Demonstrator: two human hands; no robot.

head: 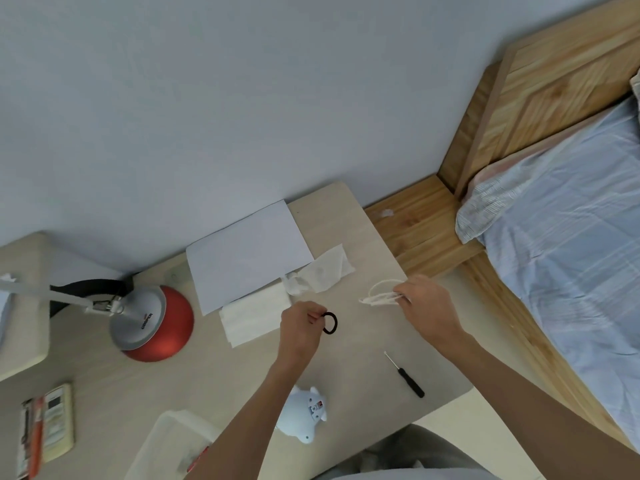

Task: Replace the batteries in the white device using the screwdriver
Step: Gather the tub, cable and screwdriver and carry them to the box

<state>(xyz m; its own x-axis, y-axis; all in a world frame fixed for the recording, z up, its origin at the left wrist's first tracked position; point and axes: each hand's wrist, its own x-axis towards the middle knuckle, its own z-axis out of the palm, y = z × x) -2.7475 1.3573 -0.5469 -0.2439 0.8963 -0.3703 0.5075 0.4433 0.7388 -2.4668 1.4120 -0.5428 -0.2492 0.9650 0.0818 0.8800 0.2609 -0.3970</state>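
Pinching a black hair tie (330, 322) in curled fingers, the left hand (299, 327) hovers over the middle of the pale desk (329, 209). The right hand (427, 306) grips a looped white cord (379, 296) near the desk's right edge. The white device (303, 415) lies by the front edge, with the screwdriver (407, 375) nearer the front right corner. A red lamp (156, 323) stands at the left, and paper (247, 251) and tissues (254, 313) lie toward the back edge. A grey wall (242, 98) rises behind, and a wooden bed (571, 220) stands to the right.

A home bedroom: wooden bed (540, 81) (blue-striped bedding (571, 216)) just beside a desk (346, 358)
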